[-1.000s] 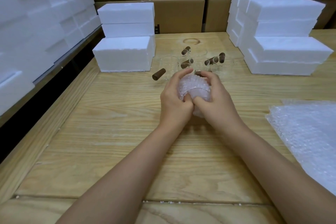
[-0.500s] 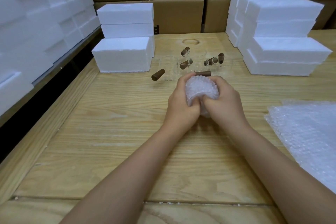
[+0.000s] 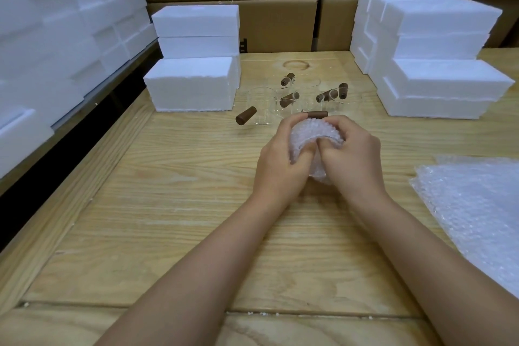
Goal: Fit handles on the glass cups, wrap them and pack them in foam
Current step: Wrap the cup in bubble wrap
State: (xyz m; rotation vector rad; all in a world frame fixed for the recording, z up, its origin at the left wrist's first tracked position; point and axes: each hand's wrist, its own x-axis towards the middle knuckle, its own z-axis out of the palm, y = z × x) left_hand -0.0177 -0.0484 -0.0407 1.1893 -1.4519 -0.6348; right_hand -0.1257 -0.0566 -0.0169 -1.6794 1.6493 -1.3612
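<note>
A glass cup wrapped in bubble wrap [image 3: 310, 132] sits between both my hands at the middle of the wooden table [image 3: 168, 205]. My left hand [image 3: 280, 161] clasps its left side, my right hand [image 3: 352, 156] its right, thumbs pressed into the wrap. Its brown handle [image 3: 316, 114] pokes out at the far side. Behind stand several clear glass cups [image 3: 262, 105] with brown wooden handles [image 3: 288, 79]; one handle [image 3: 245, 119] juts to the left.
White foam blocks are stacked at back left [image 3: 193, 84] and back right [image 3: 438, 64]. More foam lines the left shelf [image 3: 56, 36]. A pile of bubble wrap sheets [image 3: 477, 213] lies at the right. Cardboard boxes [image 3: 275, 22] form the back wall.
Both hands with the wrapped cup have shifted slightly right and away from me, and the wrap has been squeezed tighter around the cup.
</note>
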